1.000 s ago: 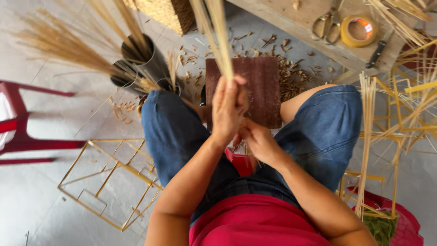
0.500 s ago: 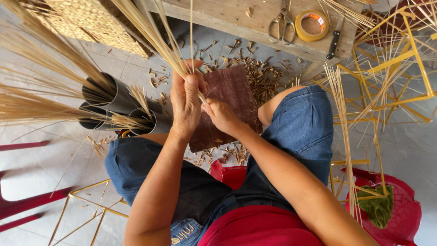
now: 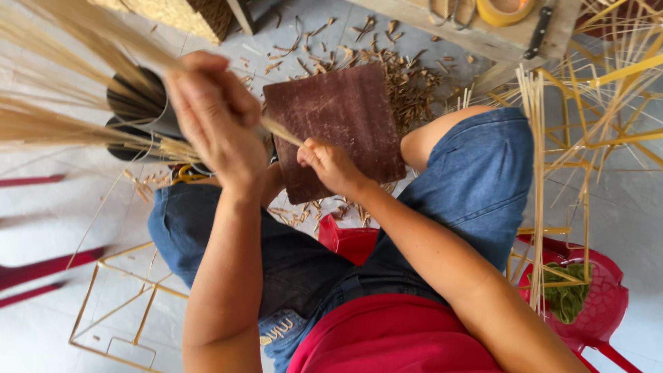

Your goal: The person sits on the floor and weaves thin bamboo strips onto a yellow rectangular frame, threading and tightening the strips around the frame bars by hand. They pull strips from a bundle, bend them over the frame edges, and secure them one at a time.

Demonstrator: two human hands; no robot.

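Observation:
My left hand [image 3: 217, 121] is raised and closed around a bundle of thin bamboo strips [image 3: 103, 38] that fans out toward the upper left. My right hand [image 3: 330, 166] grips the lower end of the same strips just right of the left hand. Both hands hover over a dark brown wooden board [image 3: 345, 117] lying on the floor in front of my knees. Black tubes [image 3: 135, 103] holding more strips stand behind the left hand. I sit on a red stool [image 3: 349, 242] in blue denim shorts.
Wood shavings [image 3: 407, 76] litter the floor behind the board. A plank at the top carries a yellow tape roll [image 3: 504, 8], scissors and a knife [image 3: 539, 31]. Yellow bamboo frames [image 3: 117, 304] lie at lower left and right. A red stool [image 3: 587, 297] holds green string.
The view has swung left and closer. My left hand has risen with the strip bundle, now pointing to the upper left, and my right hand has slid down to the strips' lower end.

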